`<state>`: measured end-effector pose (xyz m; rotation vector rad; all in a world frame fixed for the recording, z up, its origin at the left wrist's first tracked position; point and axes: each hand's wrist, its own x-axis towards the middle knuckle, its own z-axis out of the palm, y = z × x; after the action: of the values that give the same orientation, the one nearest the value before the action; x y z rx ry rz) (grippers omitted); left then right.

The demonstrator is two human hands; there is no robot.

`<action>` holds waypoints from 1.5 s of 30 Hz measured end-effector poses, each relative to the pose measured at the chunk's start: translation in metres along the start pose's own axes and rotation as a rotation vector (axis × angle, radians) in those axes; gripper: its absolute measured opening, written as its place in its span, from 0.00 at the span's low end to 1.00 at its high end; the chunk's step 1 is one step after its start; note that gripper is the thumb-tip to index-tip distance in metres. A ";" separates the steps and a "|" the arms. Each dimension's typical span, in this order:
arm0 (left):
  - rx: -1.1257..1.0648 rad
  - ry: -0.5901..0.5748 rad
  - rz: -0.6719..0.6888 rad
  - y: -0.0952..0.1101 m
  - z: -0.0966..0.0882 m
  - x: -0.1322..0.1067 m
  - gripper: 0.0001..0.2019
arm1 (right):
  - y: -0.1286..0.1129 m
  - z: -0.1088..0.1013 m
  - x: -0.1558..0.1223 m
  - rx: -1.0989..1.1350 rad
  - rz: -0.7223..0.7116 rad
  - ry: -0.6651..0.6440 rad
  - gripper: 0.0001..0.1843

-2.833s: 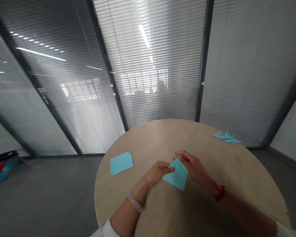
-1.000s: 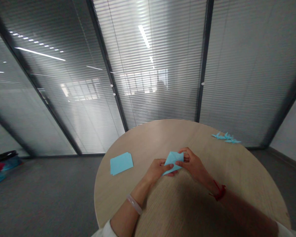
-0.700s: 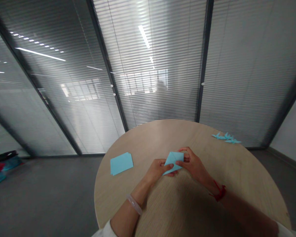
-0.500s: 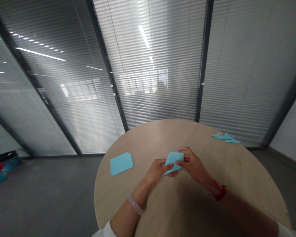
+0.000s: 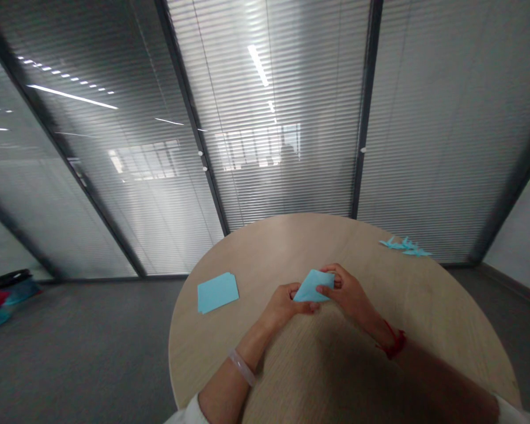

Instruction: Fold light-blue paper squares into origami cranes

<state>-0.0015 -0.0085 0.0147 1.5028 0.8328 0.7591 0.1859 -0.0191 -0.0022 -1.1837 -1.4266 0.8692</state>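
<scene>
While both hands are occupied with one piece, a folded light-blue paper is located over the middle part of the round wooden bench, well apart from its far edge. The left hand grasps this paper at its left corner, with one digit lying along the lower side. The right hand pinches the right part, its thumb resting upon the front face and the index finger behind the upper side. Whether the paper touches the bench, I cannot tell.

Near the left edge of the bench lies a stack of blue sheets, slightly uneven at the corners, and its top face is plain blue. Close to the far right edge, several blue origami birds are grouped together.

The left wrist wears a pale bangle, the right one a red cord bracelet. On the floor, at the far left, there are containers in blue, red and black, too blurred for reading any marking.
</scene>
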 end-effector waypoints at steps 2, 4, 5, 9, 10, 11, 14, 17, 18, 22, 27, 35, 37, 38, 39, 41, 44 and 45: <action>0.009 0.047 0.023 0.001 0.000 0.001 0.17 | 0.000 0.000 0.001 0.026 0.007 0.040 0.23; -0.018 0.088 0.023 0.000 -0.001 0.002 0.16 | -0.001 0.000 0.001 0.057 0.015 0.073 0.23; -0.039 0.105 0.021 0.000 -0.002 0.003 0.16 | -0.002 0.000 0.001 0.071 0.018 0.092 0.24; -0.153 0.154 0.006 -0.003 -0.003 0.004 0.18 | -0.006 0.000 0.000 0.114 0.036 0.149 0.25; -0.180 0.169 -0.002 -0.003 -0.004 0.004 0.18 | -0.007 0.000 0.000 0.130 0.042 0.152 0.25; -0.202 0.184 -0.011 -0.003 -0.004 0.003 0.18 | -0.007 0.000 -0.001 0.148 0.048 0.150 0.26; -0.274 0.221 -0.014 -0.001 -0.004 0.001 0.18 | -0.008 0.000 -0.001 0.189 0.057 0.156 0.26; -0.346 0.261 0.001 0.001 -0.003 0.000 0.18 | -0.006 -0.001 0.000 0.217 0.064 0.184 0.27; -0.363 0.271 0.004 0.002 -0.003 -0.001 0.18 | -0.005 -0.001 0.000 0.227 0.064 0.190 0.27; -0.388 0.280 0.022 0.004 -0.002 -0.002 0.18 | -0.003 -0.001 0.000 0.244 0.063 0.191 0.27; -0.378 0.270 0.032 0.004 -0.003 -0.002 0.19 | -0.003 -0.001 0.000 0.248 0.052 0.198 0.27; -0.339 0.239 0.077 0.004 -0.003 -0.002 0.19 | -0.007 -0.001 -0.001 0.279 0.069 0.212 0.27; -0.328 0.229 0.089 0.005 -0.004 -0.002 0.19 | -0.007 -0.001 -0.001 0.295 0.072 0.220 0.27; -0.325 0.227 0.094 0.005 -0.004 -0.003 0.19 | -0.008 -0.001 0.000 0.299 0.075 0.226 0.27; -0.323 0.226 0.101 0.005 -0.004 -0.003 0.19 | -0.007 -0.001 0.000 0.302 0.078 0.230 0.27; -0.321 0.225 0.115 0.006 -0.004 -0.003 0.19 | -0.007 -0.001 0.000 0.307 0.078 0.231 0.28; -0.312 0.236 0.137 0.006 -0.004 -0.003 0.19 | -0.007 -0.002 0.000 0.303 0.083 0.230 0.28; -0.307 0.248 0.142 0.006 -0.003 -0.003 0.19 | -0.008 -0.002 -0.001 0.297 0.086 0.231 0.28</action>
<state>-0.0055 -0.0097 0.0209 1.2172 0.7562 1.1424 0.1859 -0.0217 0.0051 -1.0842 -1.0270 0.9345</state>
